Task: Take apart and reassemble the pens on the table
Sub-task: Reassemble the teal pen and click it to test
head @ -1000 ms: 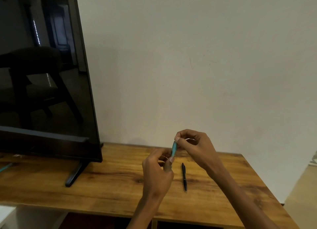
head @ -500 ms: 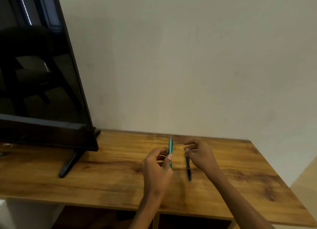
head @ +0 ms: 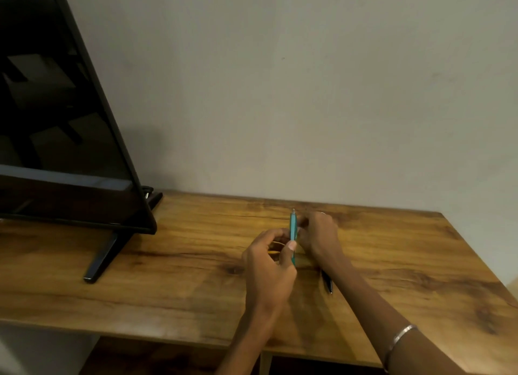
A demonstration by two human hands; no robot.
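The scene is seen by one wide-angle camera only, worn on the head and directed forward and down over the wooden table (head: 173, 296) towards the wall (head: 308, 94). The left hand (head: 269, 265) and right hand (head: 319, 237) are seen from near, below the middle. The television (head: 61, 139) is cut by the left edge.

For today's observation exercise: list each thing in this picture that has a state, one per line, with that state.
Teal pen: upright, held by the left hand, looks assembled.
Black pen: lying on the table, partly hidden by the right forearm.
Left hand: grips the teal pen.
Right hand: fingers curled beside the teal pen; contact unclear.
Television: screen dark.
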